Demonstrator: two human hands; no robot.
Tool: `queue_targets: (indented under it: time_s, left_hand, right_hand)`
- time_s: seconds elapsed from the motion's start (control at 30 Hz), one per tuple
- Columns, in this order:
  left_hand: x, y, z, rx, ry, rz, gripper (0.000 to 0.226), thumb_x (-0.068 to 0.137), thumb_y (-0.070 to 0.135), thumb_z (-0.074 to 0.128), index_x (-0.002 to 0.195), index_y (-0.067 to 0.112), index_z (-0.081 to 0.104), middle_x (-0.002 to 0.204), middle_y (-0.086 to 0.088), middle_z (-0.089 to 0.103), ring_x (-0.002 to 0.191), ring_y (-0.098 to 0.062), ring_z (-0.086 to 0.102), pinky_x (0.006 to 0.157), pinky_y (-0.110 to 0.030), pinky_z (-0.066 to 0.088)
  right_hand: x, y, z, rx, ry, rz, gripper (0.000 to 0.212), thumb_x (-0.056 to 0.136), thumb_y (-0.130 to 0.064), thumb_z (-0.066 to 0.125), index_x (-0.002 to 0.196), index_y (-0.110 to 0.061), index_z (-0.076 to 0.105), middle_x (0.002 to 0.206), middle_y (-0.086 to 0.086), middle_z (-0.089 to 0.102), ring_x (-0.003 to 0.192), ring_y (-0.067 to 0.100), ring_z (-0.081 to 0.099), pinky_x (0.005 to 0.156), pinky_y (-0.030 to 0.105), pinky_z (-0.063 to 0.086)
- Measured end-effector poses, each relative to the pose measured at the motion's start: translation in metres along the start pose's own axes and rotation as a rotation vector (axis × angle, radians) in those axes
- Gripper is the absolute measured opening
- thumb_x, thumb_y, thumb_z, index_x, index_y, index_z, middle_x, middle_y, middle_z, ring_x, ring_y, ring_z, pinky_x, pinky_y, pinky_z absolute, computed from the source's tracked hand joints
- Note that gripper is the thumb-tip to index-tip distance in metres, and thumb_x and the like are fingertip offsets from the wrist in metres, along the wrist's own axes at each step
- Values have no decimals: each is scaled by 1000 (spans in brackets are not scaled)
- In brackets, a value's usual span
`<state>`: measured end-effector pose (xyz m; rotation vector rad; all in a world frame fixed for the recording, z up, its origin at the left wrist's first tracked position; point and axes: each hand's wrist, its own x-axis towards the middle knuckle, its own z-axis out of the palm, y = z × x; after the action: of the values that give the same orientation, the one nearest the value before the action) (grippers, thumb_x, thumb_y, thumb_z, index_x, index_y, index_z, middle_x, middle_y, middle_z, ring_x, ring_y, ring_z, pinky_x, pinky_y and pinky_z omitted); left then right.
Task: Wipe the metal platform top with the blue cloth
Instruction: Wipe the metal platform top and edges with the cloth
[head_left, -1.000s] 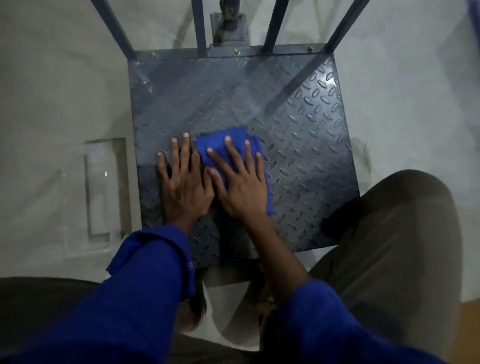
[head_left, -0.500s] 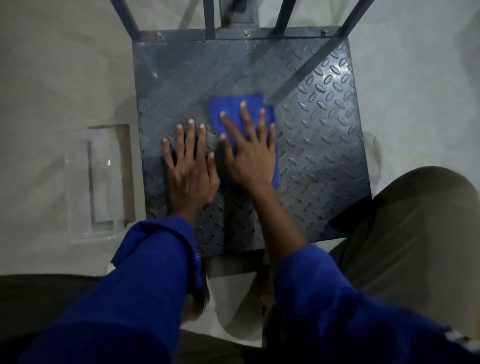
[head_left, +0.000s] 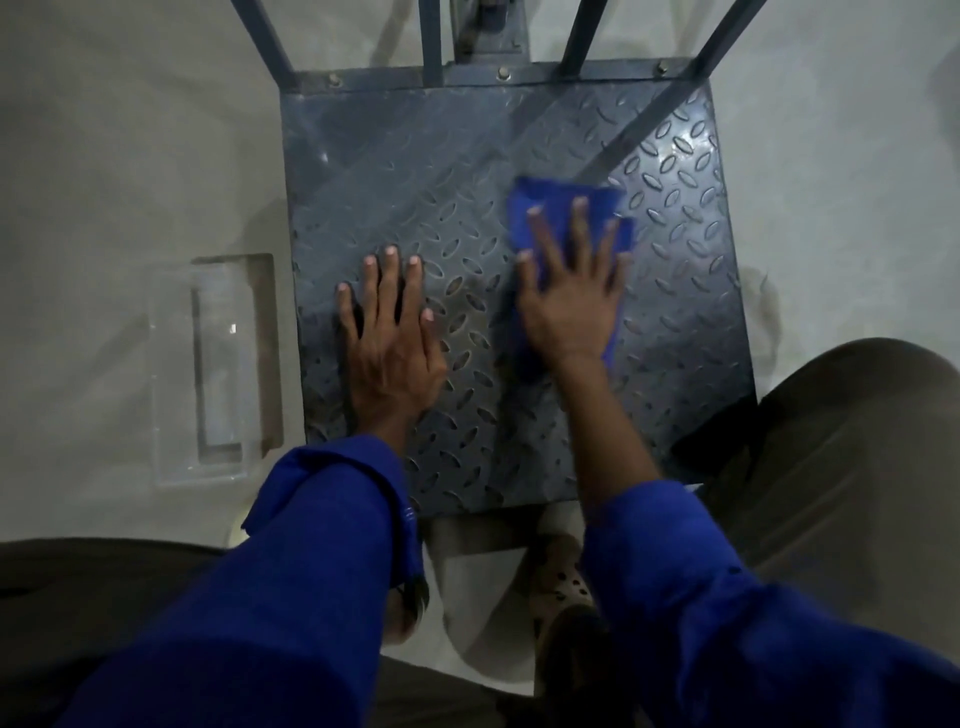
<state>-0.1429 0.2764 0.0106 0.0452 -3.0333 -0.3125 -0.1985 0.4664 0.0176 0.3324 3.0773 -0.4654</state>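
A dark grey metal platform with a raised diamond tread fills the middle of the view. On its right half lies a folded blue cloth. My right hand presses flat on the cloth with fingers spread, and the cloth shows beyond the fingertips and beside the palm. My left hand rests flat on bare metal at the platform's left side, holding nothing, fingers slightly apart.
Blue metal rails rise from the platform's far edge. A clear plastic tray lies on the pale floor to the left. My knee in grey trousers sits at the right, and a sandalled foot is below the near edge.
My right hand has slid the blue cloth away from my left hand, rightward and slightly farther across the platform. The left hand has stayed planted in place.
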Motion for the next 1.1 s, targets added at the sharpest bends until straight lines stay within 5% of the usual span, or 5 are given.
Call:
queue_targets:
  time_s: [0.13,0.4,0.73,0.93,1.1]
  left_hand:
    - [1,0,1,-39,10,-44,57,111,23,28,168,19,33,178,-8,24,166,-27,18,133,-57,16]
    - [1,1,1,-14,-11,-41,62,108,27,22,170,22,27,180,-6,19,167,-27,14,134,-56,13]
    - [-62,-9,-4,87,-92,-171,66,114,42,26,172,13,15,180,-15,11,167,-33,11,134,-53,14]
    - [-98,-7,-5,71,-97,-274,71,113,48,28,171,8,17,180,-13,12,168,-29,9,135,-50,11]
    - [-116,-12,-7,124,-147,-312,76,108,44,31,172,7,11,180,-15,5,168,-30,3,136,-50,8]
  right_hand:
    - [-93,-11,9,-11,-93,-206,56,111,-57,32,166,-49,21,179,-8,3,166,29,-5,133,56,3]
    - [-11,58,-15,-12,31,225,61,107,-64,22,166,-51,15,180,-4,1,165,35,-2,130,63,6]
    - [-48,10,0,-67,-138,-772,52,108,-60,44,158,-50,42,174,-7,28,163,32,21,130,54,18]
    - [-3,-44,16,-65,-39,-541,53,107,-63,35,159,-52,40,174,-8,28,162,37,23,128,59,19]
    - [-65,-47,19,-77,-191,-959,52,111,-56,37,162,-49,34,177,-8,20,165,31,12,132,55,11]
